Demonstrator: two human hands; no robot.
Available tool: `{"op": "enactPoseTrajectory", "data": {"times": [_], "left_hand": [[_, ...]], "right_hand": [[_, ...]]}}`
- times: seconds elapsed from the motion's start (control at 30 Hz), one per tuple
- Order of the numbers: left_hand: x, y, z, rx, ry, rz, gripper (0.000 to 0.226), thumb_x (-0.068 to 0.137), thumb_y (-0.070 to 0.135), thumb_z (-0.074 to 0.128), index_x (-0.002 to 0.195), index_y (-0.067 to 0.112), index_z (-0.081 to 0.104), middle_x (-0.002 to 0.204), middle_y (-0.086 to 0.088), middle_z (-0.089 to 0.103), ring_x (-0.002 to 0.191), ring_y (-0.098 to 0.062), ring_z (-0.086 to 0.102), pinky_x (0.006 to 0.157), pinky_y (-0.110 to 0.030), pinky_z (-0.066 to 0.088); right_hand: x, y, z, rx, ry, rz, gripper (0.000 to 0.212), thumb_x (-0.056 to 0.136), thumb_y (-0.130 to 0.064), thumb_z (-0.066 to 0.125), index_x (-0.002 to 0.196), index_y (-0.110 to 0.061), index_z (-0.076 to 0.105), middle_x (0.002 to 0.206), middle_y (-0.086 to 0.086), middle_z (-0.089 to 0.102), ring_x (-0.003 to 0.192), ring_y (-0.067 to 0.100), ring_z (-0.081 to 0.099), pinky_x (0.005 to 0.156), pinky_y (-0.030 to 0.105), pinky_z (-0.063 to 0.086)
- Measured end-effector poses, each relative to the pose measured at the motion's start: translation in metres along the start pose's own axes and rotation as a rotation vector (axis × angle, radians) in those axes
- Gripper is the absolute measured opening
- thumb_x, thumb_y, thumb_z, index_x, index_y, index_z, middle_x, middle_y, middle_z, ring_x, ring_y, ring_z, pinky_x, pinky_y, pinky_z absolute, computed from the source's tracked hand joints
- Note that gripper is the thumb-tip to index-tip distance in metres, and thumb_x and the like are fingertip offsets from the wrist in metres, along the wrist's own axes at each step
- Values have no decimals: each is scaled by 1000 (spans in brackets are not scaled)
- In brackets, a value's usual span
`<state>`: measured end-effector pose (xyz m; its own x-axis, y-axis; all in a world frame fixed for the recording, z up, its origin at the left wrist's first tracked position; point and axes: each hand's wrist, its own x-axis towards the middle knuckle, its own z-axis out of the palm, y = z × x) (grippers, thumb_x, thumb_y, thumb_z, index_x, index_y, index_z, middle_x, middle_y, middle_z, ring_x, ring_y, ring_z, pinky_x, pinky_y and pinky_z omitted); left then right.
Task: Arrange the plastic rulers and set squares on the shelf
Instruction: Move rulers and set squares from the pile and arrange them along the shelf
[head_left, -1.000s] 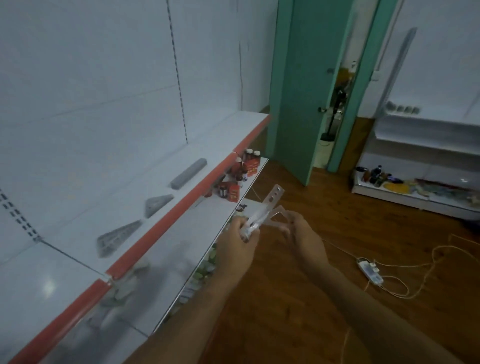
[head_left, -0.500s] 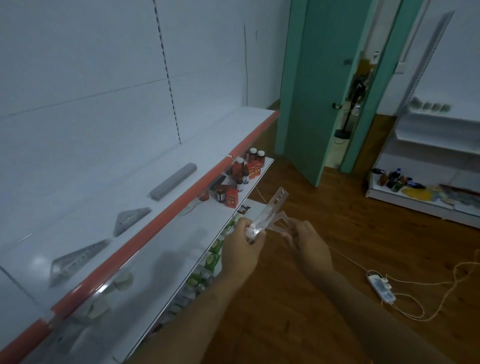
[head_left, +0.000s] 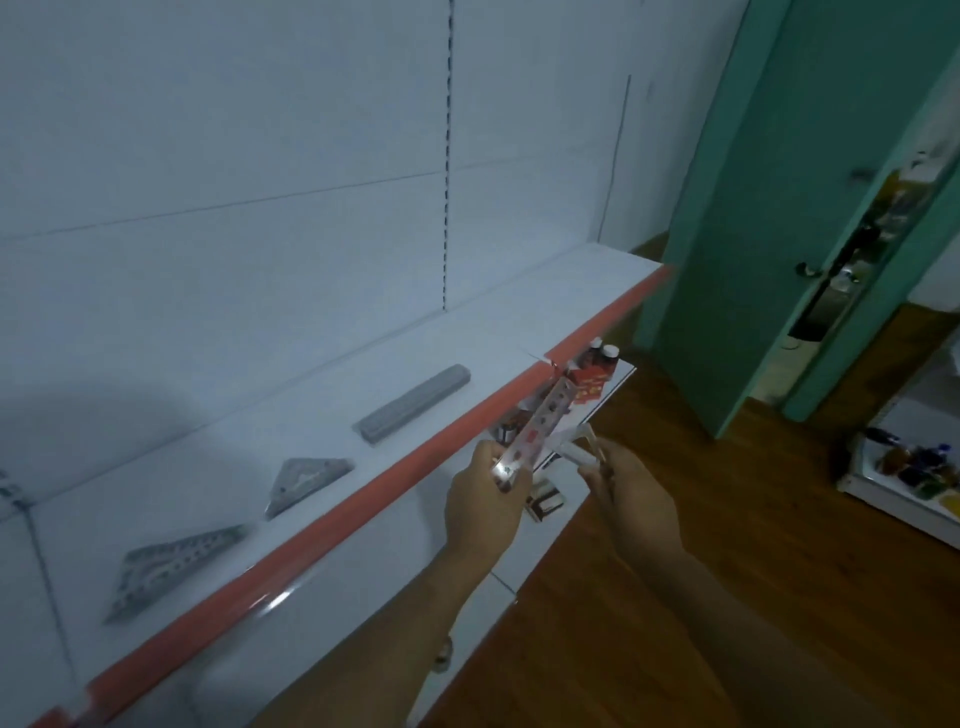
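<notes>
Left hand (head_left: 485, 506) grips a clear ruler (head_left: 537, 427); right hand (head_left: 636, 501) pinches another clear piece (head_left: 582, 448) beside the shelf (head_left: 332, 512).

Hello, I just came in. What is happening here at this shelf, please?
A person is sorting clear plastic drawing tools at a white shelf with a red front edge. The left hand grips a transparent ruler, and the right hand pinches another clear piece beside it. On the shelf lie a stack of rulers and two stacks of set squares, a small one and a long one.
</notes>
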<state>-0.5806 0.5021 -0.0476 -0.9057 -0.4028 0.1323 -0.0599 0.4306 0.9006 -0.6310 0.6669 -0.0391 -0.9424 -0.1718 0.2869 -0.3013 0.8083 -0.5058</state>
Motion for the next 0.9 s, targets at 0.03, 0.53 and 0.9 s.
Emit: {"op": "enactPoseTrajectory", "data": {"times": [0.03,0.53,0.9], "left_hand": [[6,-3,-3,18,21,-10,26,88,40,64,105,23,54,89,7,65,73,-10,65,59,-17,54],[51,-50,-83,251,664,-300,25,80,34,69,86,23,47,65,7,54,60,-13,54,61,-32,48],[-7,-77,-140,246,1002,-467,17,87,25,63,87,23,46,72,5,55,64,-13,55,58,-31,45]], "right_hand": [[8,-2,9,13,-14,-27,45,93,-39,50,135,-22,50,123,-2,62,103,14,63,82,29,53],[121,-104,126,248,-308,-669,46,93,-36,54,131,-11,53,102,1,61,87,15,56,76,26,42],[85,-178,188,187,-248,-1060,55,87,-55,37,107,-14,68,90,2,62,81,24,61,71,36,46]]}}
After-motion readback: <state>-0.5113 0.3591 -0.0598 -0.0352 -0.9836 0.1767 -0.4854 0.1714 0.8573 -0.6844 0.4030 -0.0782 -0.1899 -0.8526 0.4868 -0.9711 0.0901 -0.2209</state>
